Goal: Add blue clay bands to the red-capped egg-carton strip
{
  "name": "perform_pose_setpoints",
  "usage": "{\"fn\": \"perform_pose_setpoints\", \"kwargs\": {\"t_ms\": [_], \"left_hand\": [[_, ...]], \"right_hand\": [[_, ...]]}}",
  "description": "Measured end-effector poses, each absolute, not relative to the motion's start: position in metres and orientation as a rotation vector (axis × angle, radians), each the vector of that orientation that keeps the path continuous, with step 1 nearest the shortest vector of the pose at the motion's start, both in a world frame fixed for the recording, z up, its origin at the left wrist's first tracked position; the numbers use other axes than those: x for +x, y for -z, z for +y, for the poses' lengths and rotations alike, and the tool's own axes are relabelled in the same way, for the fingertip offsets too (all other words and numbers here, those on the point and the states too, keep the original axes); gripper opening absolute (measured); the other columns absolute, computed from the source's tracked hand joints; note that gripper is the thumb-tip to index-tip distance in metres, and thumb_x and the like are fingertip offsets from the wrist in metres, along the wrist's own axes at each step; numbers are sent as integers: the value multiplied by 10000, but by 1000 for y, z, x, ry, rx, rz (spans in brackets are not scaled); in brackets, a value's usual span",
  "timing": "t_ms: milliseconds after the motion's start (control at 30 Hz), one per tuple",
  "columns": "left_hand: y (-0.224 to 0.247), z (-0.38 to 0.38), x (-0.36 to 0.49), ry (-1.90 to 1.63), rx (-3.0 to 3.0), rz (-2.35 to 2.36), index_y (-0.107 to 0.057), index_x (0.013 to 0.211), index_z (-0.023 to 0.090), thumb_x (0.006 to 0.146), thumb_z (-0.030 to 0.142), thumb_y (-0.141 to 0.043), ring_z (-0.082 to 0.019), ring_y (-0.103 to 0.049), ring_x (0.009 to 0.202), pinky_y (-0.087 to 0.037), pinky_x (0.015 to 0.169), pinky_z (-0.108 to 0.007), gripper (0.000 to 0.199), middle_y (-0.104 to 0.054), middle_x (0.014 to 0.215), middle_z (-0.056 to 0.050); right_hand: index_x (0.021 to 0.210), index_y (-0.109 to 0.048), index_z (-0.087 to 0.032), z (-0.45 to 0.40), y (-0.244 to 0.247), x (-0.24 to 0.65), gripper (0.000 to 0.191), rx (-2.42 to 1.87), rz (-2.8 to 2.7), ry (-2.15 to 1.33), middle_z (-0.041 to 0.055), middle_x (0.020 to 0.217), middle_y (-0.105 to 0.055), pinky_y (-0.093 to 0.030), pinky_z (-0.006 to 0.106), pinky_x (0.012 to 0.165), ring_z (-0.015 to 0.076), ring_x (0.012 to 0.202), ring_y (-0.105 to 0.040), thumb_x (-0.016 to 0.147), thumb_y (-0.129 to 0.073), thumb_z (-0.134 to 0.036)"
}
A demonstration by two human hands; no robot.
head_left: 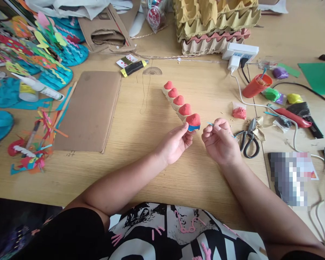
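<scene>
A strip of egg carton with several red-topped bumps slants away from me over the middle of the table. Its near end, which bears a blue patch, is pinched between the thumb and fingers of my left hand. Just to the right, my right hand is closed in a pinch on a thin blue stick, whose tip shows at the fingertips and whose other end pokes out at the right side of the hand. The two hands are apart.
Black-handled scissors lie right of my right hand, near a red cup and a power strip. Brown cardboard lies left, beside colourful paper crafts. Stacked egg trays stand at the back.
</scene>
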State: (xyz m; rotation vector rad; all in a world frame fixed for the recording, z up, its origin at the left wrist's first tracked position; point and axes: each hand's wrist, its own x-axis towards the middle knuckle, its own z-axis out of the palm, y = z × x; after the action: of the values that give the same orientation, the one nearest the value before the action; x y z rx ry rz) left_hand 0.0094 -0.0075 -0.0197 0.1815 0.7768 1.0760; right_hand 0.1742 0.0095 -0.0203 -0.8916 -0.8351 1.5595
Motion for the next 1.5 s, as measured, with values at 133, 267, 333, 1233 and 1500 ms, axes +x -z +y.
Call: {"fn": "perform_pose_setpoints", "kwargs": {"t_ms": [133, 267, 333, 1233, 1500], "left_hand": [[21, -7, 9, -1089, 214, 781, -704, 842, 161, 811, 476, -893, -60, -551, 698, -435, 708, -223, 369, -686, 813, 5], [23, -8, 9, -1104, 292, 771, -739, 837, 166, 832, 468, -877, -71, -560, 716, -438, 716, -233, 332, -710, 830, -9], [24, -8, 9, -1113, 327, 761, -751, 824, 162, 821, 444, -889, -70, -556, 718, -433, 712, -231, 314, -717, 833, -13], [26, -12, 10, -1111, 397, 772, -814, 864, 193, 850, 404, -863, -114, -587, 780, -426, 770, -273, 217, -751, 881, -31], [34, -15, 11, -1106, 397, 722, -827, 923, 203, 803, 482, -901, -90, -576, 759, -441, 741, -246, 312, -770, 931, -18]], "right_hand": [[822, -610, -286, 5, 21, 176, 372, -907, -1023, -1499, -50, 687, -680, -525, 289, 620, 145, 653, -644, 799, -888, -533], [861, -675, -264, 0, 23, 179, 274, -965, -1273, -1334, -16, 733, -708, -461, 290, 588, 139, 624, -579, 862, -865, -461], [859, -684, -257, 0, 23, 180, 279, -982, -1316, -1280, -17, 727, -678, -424, 285, 568, 134, 615, -538, 850, -877, -458], [836, -681, -277, 0, 24, 169, 196, -1152, -1509, -723, 18, 859, -593, -448, 408, 886, 226, 909, -550, 947, -778, -406], [809, -628, -253, -2, 22, 165, 258, -1098, -1494, -668, 6, 835, -565, -447, 387, 828, 204, 859, -546, 950, -768, -418]]}}
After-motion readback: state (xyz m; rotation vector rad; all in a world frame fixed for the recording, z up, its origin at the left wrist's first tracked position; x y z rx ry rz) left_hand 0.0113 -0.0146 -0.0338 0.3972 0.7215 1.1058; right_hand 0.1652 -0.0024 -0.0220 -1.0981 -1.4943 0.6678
